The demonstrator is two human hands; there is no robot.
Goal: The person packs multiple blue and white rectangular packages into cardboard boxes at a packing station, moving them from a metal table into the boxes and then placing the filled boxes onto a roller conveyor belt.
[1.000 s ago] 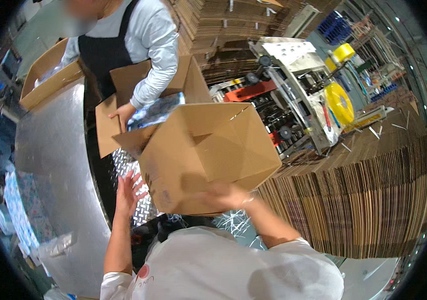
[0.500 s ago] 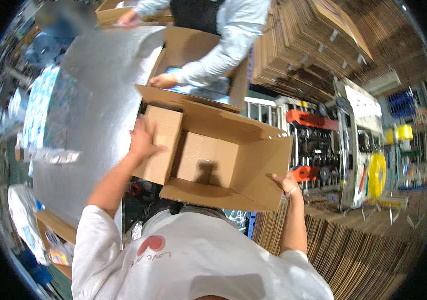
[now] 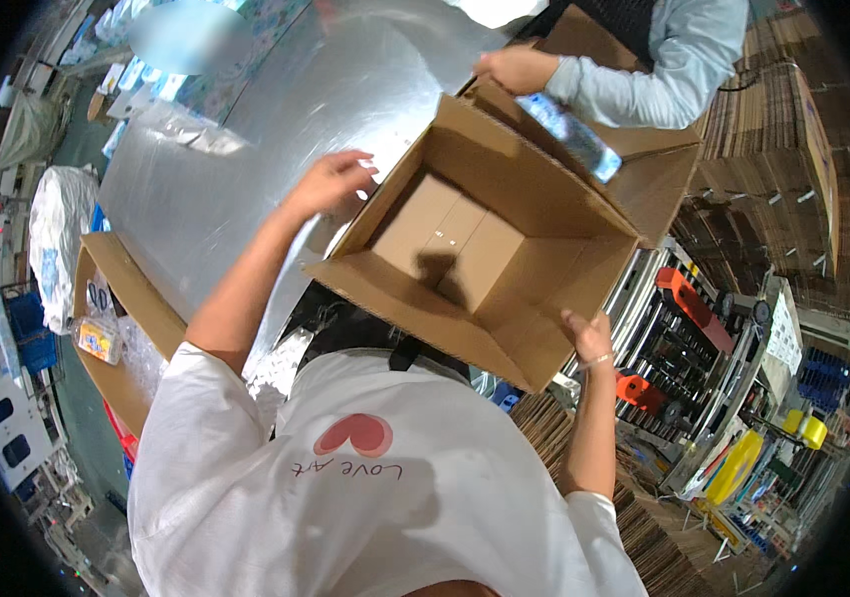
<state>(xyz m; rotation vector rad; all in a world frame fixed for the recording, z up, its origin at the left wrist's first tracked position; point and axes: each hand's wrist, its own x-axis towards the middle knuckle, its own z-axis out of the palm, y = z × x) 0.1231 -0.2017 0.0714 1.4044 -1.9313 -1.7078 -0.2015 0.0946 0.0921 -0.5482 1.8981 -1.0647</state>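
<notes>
Brown corrugated carton (image 3: 485, 244) gaped mid-view; right hand (image 3: 592, 344) clamped its rim at four o'clock; left hand (image 3: 331, 185) hovered at ten, fingers apart; steadying seemed underway, a left-hand grip needed next.

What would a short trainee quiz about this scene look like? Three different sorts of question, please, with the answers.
1. Multiple choice: which of the person's hands has its thumb against the open cardboard box in front of them? A: the left. B: the right. C: neither.
2. True or false: the metal table lies to the left of that box.
3. Count: how many hands show, the co-worker's included?

Key: 1: B. 2: True. 3: Three, namely the left hand, the right hand and the co-worker's hand.
</notes>
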